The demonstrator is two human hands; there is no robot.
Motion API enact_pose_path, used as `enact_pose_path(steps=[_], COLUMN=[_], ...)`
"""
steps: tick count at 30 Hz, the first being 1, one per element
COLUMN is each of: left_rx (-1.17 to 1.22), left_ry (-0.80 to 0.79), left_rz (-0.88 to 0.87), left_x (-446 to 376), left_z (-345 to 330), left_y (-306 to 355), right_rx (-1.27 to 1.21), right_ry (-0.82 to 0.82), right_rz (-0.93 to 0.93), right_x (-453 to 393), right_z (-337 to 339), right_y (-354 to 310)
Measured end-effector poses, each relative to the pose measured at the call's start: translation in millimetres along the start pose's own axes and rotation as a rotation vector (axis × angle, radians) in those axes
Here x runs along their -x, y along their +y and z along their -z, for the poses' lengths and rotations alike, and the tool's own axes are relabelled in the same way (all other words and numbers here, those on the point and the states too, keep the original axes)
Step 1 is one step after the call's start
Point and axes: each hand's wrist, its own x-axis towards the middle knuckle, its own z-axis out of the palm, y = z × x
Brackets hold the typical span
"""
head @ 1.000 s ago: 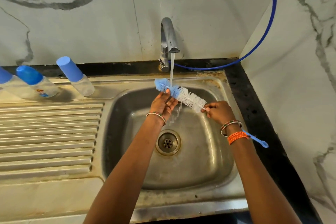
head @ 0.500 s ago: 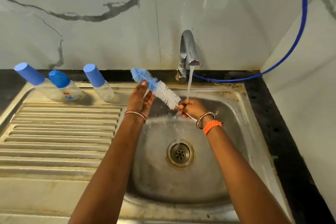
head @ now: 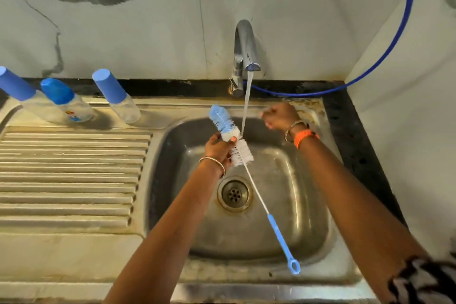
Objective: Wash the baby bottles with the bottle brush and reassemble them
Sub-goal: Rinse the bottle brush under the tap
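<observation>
Three baby bottles (head: 66, 103), one bottle brush (head: 230, 136) in left grip (head: 218, 148); right grip (head: 280, 116) unclear.

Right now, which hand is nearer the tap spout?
Right. The right hand is raised just right of the water stream, below the tap spout. The left hand sits lower over the basin, gripping the bottle brush.

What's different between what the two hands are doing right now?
The left hand grips the bottle brush by its bristle head; the right hand holds nothing. The left hand sits over the middle of the sink, left of the running water; the right hand is loosely curled near the back rim, right of the stream. Both wrists wear bangles.
</observation>
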Motion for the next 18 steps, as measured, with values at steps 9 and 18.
enact_pose_path(steps=[9,18], left_rx=[-0.014,0.053], left_ry=[0.043,0.064], left_rz=[0.075,0.038], left_x=[-16.9,-7.1], left_z=[12.8,9.5], left_y=[-0.8,-0.7], right_rx=[0.103,-0.383], right_ry=[0.213,-0.428], right_rz=[0.212,-0.186], right_x=[-60.1,-1.5], right_z=[-40.0,-28.5], right_y=[-69.2,-43.4])
